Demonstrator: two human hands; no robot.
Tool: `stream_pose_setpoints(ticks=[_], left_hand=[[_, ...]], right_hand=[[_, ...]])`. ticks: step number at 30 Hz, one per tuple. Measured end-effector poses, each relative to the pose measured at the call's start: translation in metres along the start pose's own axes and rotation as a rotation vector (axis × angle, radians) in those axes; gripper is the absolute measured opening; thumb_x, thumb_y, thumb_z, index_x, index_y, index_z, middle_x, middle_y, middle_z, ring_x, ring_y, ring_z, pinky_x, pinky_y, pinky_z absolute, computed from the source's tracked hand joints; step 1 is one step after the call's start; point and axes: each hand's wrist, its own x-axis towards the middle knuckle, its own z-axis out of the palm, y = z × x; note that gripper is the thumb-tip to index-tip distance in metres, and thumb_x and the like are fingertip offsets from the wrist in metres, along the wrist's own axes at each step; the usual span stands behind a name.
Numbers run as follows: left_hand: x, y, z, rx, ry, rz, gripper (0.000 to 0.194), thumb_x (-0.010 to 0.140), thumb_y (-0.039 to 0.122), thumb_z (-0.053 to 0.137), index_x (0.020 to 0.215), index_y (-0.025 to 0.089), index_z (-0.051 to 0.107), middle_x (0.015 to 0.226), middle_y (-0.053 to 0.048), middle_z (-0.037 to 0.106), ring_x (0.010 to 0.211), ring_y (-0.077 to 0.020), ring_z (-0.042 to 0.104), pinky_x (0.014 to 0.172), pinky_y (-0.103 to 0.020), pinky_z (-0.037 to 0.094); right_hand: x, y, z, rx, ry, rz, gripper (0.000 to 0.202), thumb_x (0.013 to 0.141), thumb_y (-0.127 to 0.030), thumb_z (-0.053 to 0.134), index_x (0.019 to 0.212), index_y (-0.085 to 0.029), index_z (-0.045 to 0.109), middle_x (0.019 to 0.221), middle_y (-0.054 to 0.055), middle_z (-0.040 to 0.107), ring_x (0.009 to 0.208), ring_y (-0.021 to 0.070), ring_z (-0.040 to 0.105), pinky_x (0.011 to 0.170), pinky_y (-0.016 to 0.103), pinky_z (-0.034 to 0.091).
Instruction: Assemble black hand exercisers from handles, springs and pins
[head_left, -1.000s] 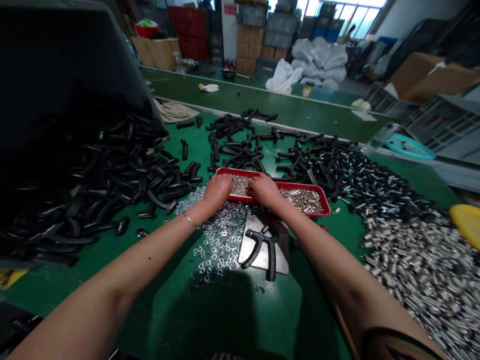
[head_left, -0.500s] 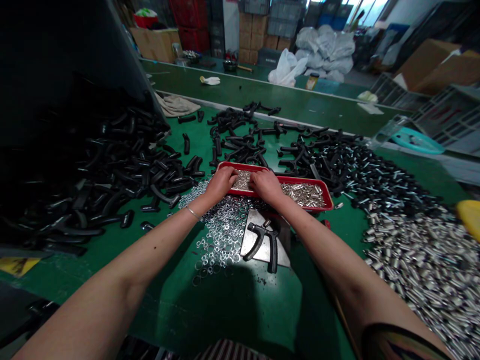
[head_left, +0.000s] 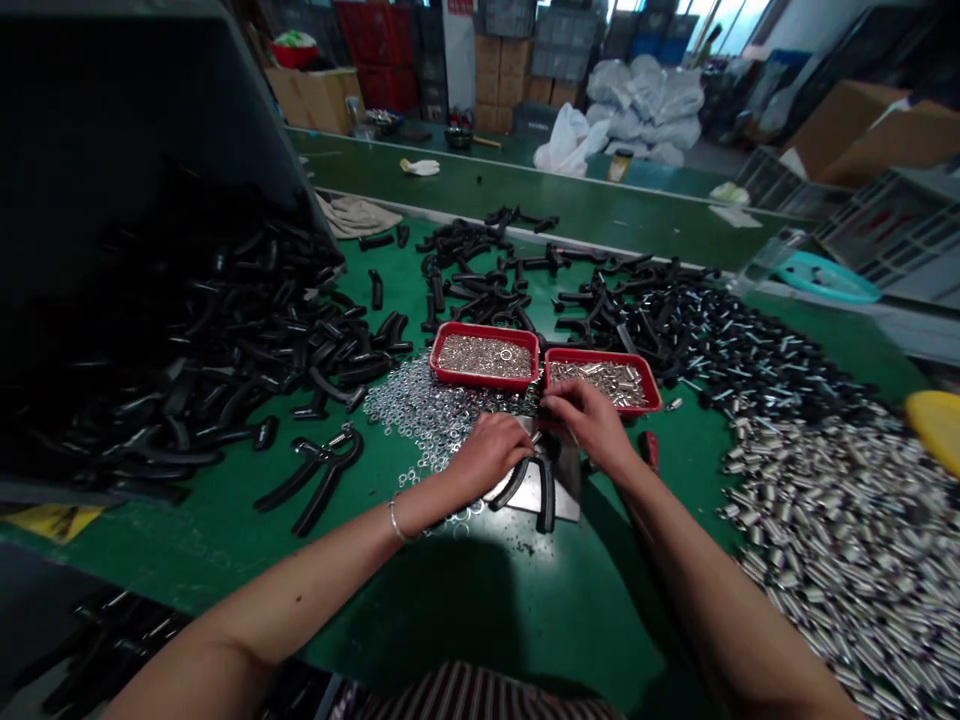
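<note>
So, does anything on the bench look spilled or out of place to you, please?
One larger ring lies on the tiny parts in the left red tray, looking misplaced. A lone silver piece sits outside the right red tray, possibly spilled.

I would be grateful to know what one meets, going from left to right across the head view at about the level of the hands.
Pile of black handles → black tool → left hand → right hand → silver parts.
</note>
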Motion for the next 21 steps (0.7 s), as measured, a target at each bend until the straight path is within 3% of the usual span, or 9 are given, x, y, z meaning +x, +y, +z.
stream_pose_setpoints(ticks=[4,8,12,16,21], left_hand=[[0.002,0.002,0.015,0.146,0.034,-0.005,0.015,0.096,0.030,0.057,0.091,0.018,0.066,0.093,-0.006,0.067,0.097,-0.0235,0.054,0.090,-0.041,0.038],[0.001,0.000,0.020,0.245,0.055,0.084,0.023,0.099,0.030,0.049,0.093,0.017,0.066,0.092,-0.008,0.067,0.095,-0.0250,0.054,0.087,-0.042,0.038],[-0.008,-0.003,0.021,0.316,0.037,0.216,0.027,0.101,0.026,0.042,0.105,0.017,0.067,0.099,-0.011,0.069,0.095,-0.0256,0.056,0.085,-0.042,0.040],[-0.022,-0.007,0.020,0.281,0.018,0.258,0.031,0.100,0.022,0.045,0.126,0.021,0.061,0.120,-0.011,0.067,0.106,-0.0258,0.056,0.090,-0.043,0.041],[-0.030,-0.006,0.020,0.029,0.066,0.123,0.033,0.097,0.020,0.049,0.127,0.024,0.063,0.125,-0.009,0.065,0.114,-0.0241,0.055,0.099,-0.044,0.042]], right_hand=[[-0.058,0.012,-0.017,0.231,-0.027,0.279,0.028,0.079,-0.044,0.072,0.086,-0.017,0.066,0.076,0.001,0.067,0.070,0.0160,0.060,0.069,0.029,0.047],[-0.083,0.022,-0.008,0.251,-0.011,0.338,0.032,0.081,-0.048,0.070,0.083,-0.017,0.065,0.072,0.001,0.066,0.066,0.0157,0.059,0.066,0.029,0.046],[-0.085,0.028,0.012,-0.082,0.071,0.084,0.024,0.090,-0.041,0.061,0.084,-0.019,0.066,0.083,0.005,0.069,0.080,0.0211,0.062,0.079,0.036,0.048],[-0.080,0.037,0.023,-0.382,0.037,-0.244,0.018,0.097,-0.033,0.055,0.089,-0.021,0.066,0.090,0.008,0.070,0.092,0.0248,0.060,0.088,0.041,0.047],[-0.076,0.045,0.027,-0.539,0.013,-0.338,0.019,0.100,-0.031,0.051,0.094,-0.021,0.066,0.093,0.009,0.069,0.093,0.0250,0.058,0.087,0.040,0.047]])
